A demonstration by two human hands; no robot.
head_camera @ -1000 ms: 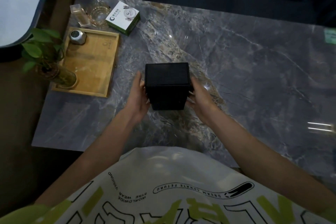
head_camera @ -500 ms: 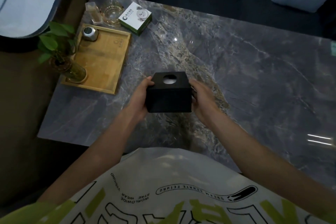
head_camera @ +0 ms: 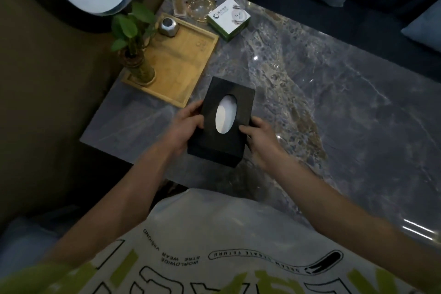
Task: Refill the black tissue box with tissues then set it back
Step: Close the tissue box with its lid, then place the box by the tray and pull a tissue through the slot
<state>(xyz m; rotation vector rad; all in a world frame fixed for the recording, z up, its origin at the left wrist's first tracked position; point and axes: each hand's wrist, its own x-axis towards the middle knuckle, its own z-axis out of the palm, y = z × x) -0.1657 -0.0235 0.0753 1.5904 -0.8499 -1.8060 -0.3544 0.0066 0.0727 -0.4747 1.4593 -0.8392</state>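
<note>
Head view: I've rolled the black tissue box (head_camera: 212,143) over in my grip. A second ago a closed face was toward me, and now the oval opening is up with white tissue (head_camera: 225,117) showing inside. To me that says the refill is in and only the setting back is left.

My left hand (head_camera: 183,126) grips the left side, thumb on the top face. My right hand (head_camera: 262,141) grips the right side. The box sits tilted between them, apparently lifted off the marble table (head_camera: 334,114).

Writing: beyond my left hand lies a wooden tray (head_camera: 181,59) with a small stamp I can't read. Further beyond is a white-and-green carton (head_camera: 229,19) with a round logo, its text too small to read. My shirt (head_camera: 214,234), below my hands, reads "WORLDWIDE STRE WEAR".
</note>
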